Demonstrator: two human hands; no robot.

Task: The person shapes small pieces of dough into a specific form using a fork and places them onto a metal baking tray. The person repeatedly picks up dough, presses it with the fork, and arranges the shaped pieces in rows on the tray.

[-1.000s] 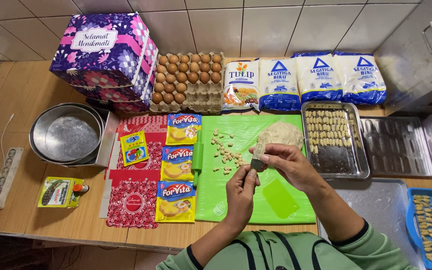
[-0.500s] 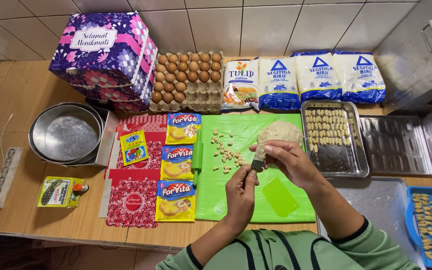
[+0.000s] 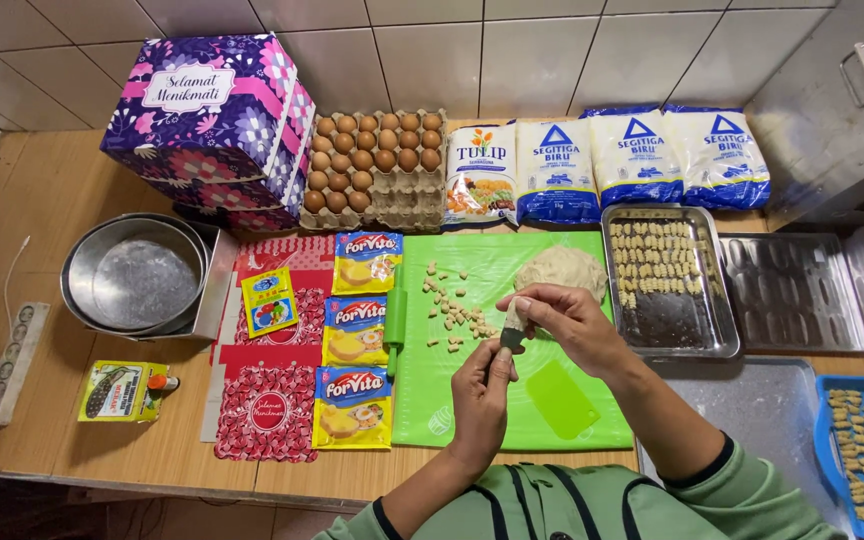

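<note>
on the wooden bench (image 3: pixel 42 200) a purple patterned gift box (image 3: pixel 214 125) stands at the back left, beside one egg tray (image 3: pixel 377 165). three blue-and-white flour bags (image 3: pixel 637 160) line the wall, three yellow margarine sachets (image 3: pixel 357 340) lie in a column left of the green mat (image 3: pixel 472 400). above the mat, left hand (image 3: pixel 480 395) and right hand (image 3: pixel 567 320) pinch one small dough-tipped tool (image 3: pixel 510 328), both grips narrow on it.

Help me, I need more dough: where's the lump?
In the head view, the dough lump sits at the green mat's far right corner, just left of the metal tray of shaped pieces, beyond the right hand.
</note>
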